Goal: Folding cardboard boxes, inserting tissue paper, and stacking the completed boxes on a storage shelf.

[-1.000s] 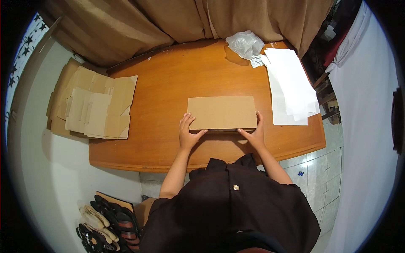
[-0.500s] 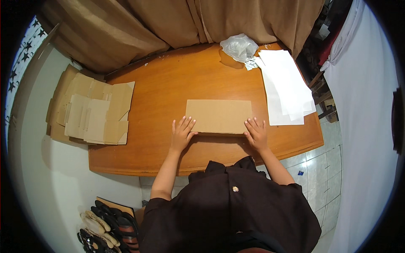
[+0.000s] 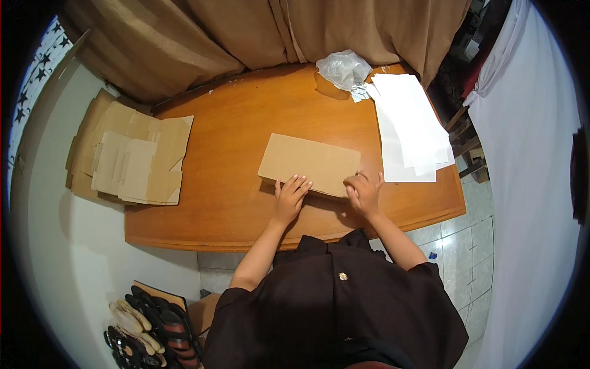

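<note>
A closed brown cardboard box (image 3: pixel 309 163) lies on the wooden table in front of me, turned at a slant with its right end nearer. My left hand (image 3: pixel 291 198) rests along its front edge, fingers stretched out over the top face. At the right front corner is my right hand (image 3: pixel 365 192), its fingers bent and closed around that corner. The underside of the box is hidden.
Flattened cardboard pieces (image 3: pixel 132 160) are piled at the table's left end. White paper sheets (image 3: pixel 409 132) lie on the right, near a crumpled clear plastic bag (image 3: pixel 344 69). Brown curtains (image 3: pixel 246 31) hang behind the table (image 3: pixel 221 141). Sandals (image 3: pixel 144 326) stand lower left.
The box has turned clockwise, its right end coming nearer to me. My left hand has slid right along the front edge, and the fingers of my right hand have curled at the corner.
</note>
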The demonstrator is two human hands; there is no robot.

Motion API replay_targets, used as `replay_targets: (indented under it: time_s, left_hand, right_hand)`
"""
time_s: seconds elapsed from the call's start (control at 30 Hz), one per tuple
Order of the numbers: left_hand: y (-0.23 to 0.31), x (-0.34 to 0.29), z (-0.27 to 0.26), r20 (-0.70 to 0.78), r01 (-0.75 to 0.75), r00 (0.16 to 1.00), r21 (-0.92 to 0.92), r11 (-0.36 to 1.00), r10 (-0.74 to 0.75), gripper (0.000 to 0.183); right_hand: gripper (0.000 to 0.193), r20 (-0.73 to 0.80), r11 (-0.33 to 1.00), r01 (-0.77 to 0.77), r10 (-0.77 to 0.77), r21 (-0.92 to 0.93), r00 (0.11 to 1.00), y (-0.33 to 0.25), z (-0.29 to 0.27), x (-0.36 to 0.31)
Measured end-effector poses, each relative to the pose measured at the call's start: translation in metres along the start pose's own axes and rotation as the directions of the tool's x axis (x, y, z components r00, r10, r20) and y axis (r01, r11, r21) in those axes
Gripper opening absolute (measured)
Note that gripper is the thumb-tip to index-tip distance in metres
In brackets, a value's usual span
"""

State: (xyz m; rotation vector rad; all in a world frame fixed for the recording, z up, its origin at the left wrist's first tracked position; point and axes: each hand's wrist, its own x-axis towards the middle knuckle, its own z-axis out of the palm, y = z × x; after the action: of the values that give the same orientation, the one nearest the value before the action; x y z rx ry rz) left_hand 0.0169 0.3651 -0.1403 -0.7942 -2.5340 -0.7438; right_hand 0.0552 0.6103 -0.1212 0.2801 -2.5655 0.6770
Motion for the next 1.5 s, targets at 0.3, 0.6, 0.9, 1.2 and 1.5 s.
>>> replay_targets:
  time_s: [0.3,0.6,0.9,1.2,1.5]
  left_hand:
    - [0.013,0.001,0.006,-0.079,0.138,0.986,-0.086,0.987,-0.144,0.021]
    - [0.008,-0.021,0.021,0.001,0.382,0.886,-0.567,0.729,-0.464,0.047]
    - [0.027,-0.046,-0.077,-0.034,0.304,0.71,-0.886,0.35,-0.704,0.075]
    - [0.123,-0.17,-0.246,-0.579,0.063,0.211,-0.796,0.602,-0.788,0.065]
    - [0.339,-0.359,-0.311,-0.896,0.527,0.068,-0.34,0.779,-0.438,0.098]
  right_hand:
    - [0.038,0.312,0.784,-0.501,0.404,0.366,0.86,0.041,0.004,0.067]
    - [0.047,0.408,0.725,-0.442,0.239,0.528,0.881,0.036,0.024,0.011]
    - [0.073,0.543,0.482,-0.4,-0.201,0.78,0.816,-0.09,0.003,0.02]
    - [0.085,0.255,0.33,0.015,-0.756,0.944,0.603,-0.261,0.001,0.009]
    - [0.058,-0.099,-0.209,-0.376,-0.951,0.903,0.293,-0.42,-0.035,-0.185]
